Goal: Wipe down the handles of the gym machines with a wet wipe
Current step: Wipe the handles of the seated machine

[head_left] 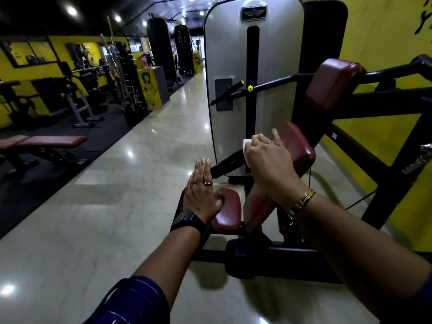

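Head camera: your right hand (pixel 268 160) held a wet wipe (pixel 246 146) on a gym machine handle (pixel 228 163)

You looked down along both outstretched arms at a black-framed machine with maroon padding. Your right hand's fingers were curled over the white wet wipe, bunching it against the upper end of the black handle. That handle slanted down to the left, in front of the machine's tall pale weight-stack cover (pixel 252 66). A little of the wipe showed above and below your knuckles; the rest was hidden under your hand. A gold bracelet (pixel 301 202) sat on that wrist.

Your left hand (pixel 202 190) gripped nothing. Its fingers were straight and pressed together, pointing away from you, with the fingertips just beside the handle's lower end. Its thumb pushed into the small maroon pad (pixel 228 209) next to it. A black watch (pixel 187 220) was strapped to that wrist.

Behind your right hand was a large maroon pad (pixel 301 148), and another maroon pad (pixel 332 83) sat higher up on a black arm. To the far left, a flat maroon bench (pixel 51 141) stood on dark matting beside the glossy pale floor (pixel 140 183)
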